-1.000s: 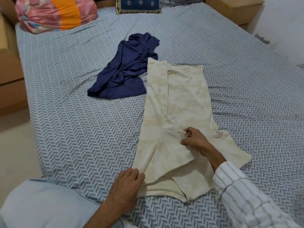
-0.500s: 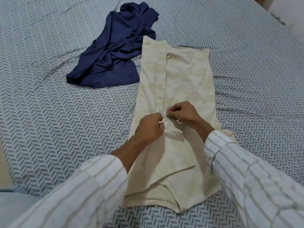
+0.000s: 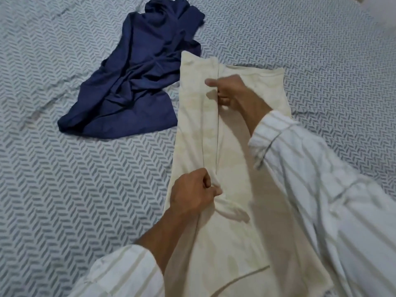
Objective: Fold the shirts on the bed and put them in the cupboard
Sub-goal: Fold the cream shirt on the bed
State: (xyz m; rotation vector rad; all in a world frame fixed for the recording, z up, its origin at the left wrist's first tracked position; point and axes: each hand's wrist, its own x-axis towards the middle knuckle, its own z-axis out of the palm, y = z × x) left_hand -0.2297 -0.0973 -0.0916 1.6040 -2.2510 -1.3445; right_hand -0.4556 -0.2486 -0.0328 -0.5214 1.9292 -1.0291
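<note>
A bed point(image 3: 64, 189) fills nearly the whole view, covered by a sheet printed with a grey-and-white herringbone pattern; the sheet lies mostly flat, with a few shallow creases toward the left side. At the top right corner a small pale strip shows beyond the mattress edge, too blurred to identify.

2 shirts lie on the sheet. A cream shirt point(image 3: 235, 146) is spread lengthwise down the middle, running from the upper centre toward the bottom edge, with 1 side panel folded inward so that a straight fold edge runs along its length. A navy shirt point(image 3: 137, 82) lies crumpled and unfolded to the upper left, its right edge just beside the far left corner of the cream shirt and possibly touching it.

Both hands are on the cream shirt, spaced apart along the fold edge. The right hand point(image 3: 231, 91) is farther up, fingers curled and pinching the fabric near the top of the fold. The left hand point(image 3: 192, 194) is lower, pinching a bunched bit of fabric at the same edge. Both forearms wear a white striped sleeve point(image 3: 321, 189).
</note>
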